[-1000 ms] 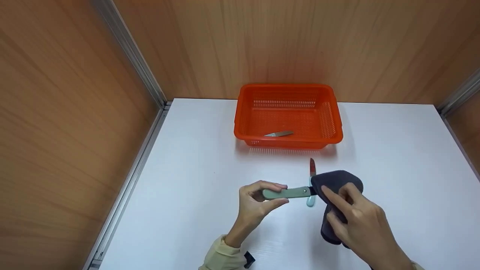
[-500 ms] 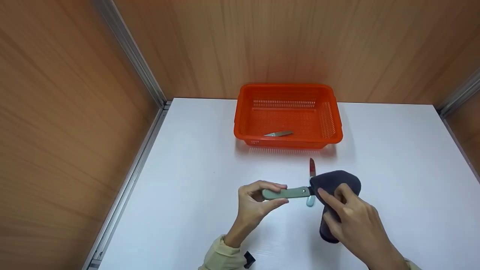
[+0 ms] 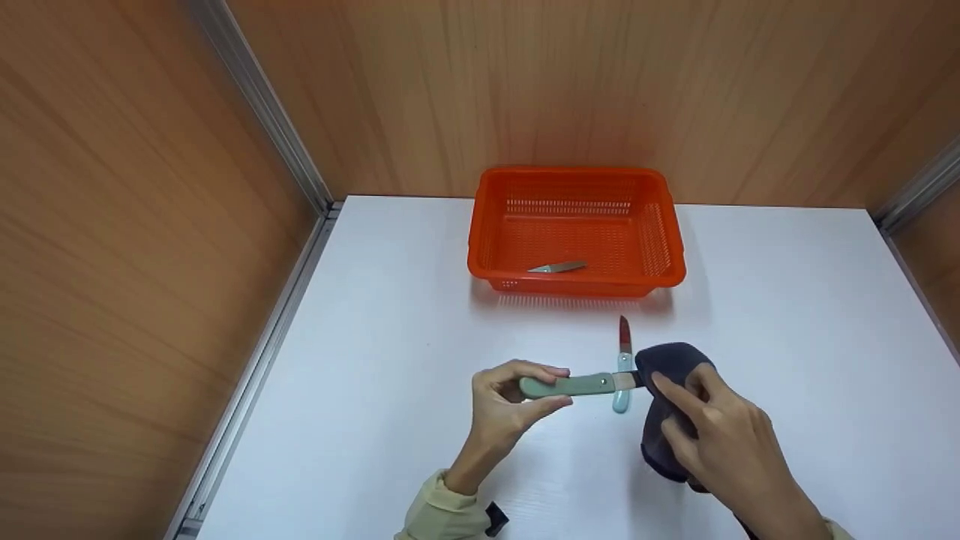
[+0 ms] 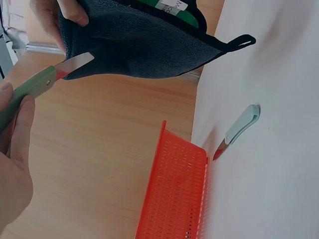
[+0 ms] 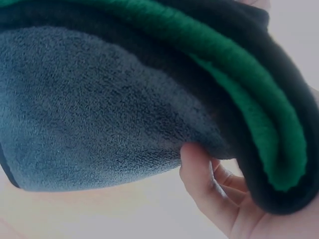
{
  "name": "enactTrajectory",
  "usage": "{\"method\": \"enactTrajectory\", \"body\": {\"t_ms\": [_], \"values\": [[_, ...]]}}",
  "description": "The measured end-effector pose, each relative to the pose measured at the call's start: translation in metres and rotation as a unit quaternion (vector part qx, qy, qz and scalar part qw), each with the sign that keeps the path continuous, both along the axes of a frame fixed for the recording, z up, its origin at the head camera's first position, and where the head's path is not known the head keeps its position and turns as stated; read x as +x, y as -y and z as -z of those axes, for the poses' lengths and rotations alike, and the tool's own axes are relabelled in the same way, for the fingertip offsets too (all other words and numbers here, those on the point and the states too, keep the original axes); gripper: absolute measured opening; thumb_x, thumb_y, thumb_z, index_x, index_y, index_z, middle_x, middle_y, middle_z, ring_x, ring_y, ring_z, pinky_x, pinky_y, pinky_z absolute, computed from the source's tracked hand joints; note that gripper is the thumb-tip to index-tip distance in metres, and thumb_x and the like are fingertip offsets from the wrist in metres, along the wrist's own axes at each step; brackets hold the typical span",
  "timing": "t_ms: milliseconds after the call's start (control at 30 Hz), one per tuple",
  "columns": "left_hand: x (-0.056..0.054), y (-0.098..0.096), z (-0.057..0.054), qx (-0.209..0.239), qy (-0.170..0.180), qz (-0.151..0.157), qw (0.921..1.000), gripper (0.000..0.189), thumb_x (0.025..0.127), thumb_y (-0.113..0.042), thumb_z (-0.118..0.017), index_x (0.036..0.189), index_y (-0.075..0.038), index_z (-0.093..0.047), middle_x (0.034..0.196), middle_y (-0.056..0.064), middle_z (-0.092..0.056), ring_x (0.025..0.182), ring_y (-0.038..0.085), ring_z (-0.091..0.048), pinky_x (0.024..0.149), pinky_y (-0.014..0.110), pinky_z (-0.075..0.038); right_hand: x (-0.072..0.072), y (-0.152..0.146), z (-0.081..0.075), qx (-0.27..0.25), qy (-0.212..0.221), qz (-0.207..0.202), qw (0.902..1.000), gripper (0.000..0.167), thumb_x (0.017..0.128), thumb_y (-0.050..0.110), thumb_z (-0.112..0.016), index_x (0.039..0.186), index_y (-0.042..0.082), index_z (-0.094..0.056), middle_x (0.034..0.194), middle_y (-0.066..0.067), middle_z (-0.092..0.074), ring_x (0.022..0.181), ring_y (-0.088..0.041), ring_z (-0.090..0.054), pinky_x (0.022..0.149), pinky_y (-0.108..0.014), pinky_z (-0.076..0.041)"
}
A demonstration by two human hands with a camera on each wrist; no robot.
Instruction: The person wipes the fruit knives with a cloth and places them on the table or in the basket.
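Note:
Between thumb and fingers, my left hand (image 3: 496, 409) holds a paring knife by its sage-green handle (image 3: 576, 385), blade pointing right. My right hand (image 3: 731, 427) grips a folded dark blue-grey cloth (image 3: 667, 361) against the blade's outer part. A strip of bare blade (image 3: 623, 381) shows beside the handle; in the left wrist view the blade (image 4: 77, 63) overlaps the cloth's corner. The right wrist view shows the cloth's green inner side (image 5: 259, 99) and black trim. Beneath, on the white table, lies a light-blue-handled knife (image 3: 621, 401) with a reddish-looking blade.
An orange-red plastic basket (image 3: 574, 283) stands at the back of the table (image 3: 390, 322), with a small knife (image 3: 558, 267) in it. Wooden panels (image 3: 570, 90) rise behind and at the sides. A small black piece (image 3: 496, 519) shows by the left sleeve.
The cloth and right hand shift slightly left, then right along the blade, so more bare metal shows next to the handle. The left hand moves slightly left, still holding the knife.

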State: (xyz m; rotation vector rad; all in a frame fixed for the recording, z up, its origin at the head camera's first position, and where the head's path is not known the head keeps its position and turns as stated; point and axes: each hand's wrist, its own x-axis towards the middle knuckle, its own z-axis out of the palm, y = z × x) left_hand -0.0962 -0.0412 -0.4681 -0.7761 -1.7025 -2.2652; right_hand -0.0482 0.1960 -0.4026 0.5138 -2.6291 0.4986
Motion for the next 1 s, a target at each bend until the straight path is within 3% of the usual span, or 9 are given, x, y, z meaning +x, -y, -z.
{"method": "enactTrajectory", "body": {"t_ms": [633,1000], "values": [[-0.001,0.008,0.002,0.019,0.016,-0.013,0.9996,0.020,0.073,0.008,-0.075,0.089,0.010,-0.063,0.091,0.023,-0.068,0.081,0.030,-0.068,0.070,0.040,-0.057,-0.003,-0.022,0.001,-0.007,0.042,0.039,0.9984,0.039,0.065,-0.005,-0.070,0.102,0.008,-0.074,0.078,-0.004,-0.046,0.048,-0.008,-0.037,0.041,-0.020,-0.040],[-0.003,0.008,0.005,0.035,0.020,-0.009,0.9991,0.018,0.074,0.008,-0.075,0.087,0.013,-0.062,0.087,0.025,-0.066,0.077,0.031,-0.068,0.065,0.044,-0.057,-0.003,-0.027,0.002,-0.004,0.067,0.049,0.9965,0.038,0.067,-0.003,-0.071,0.103,0.009,-0.074,0.080,-0.004,-0.046,0.051,-0.012,-0.042,0.043,-0.021,-0.043]]}}
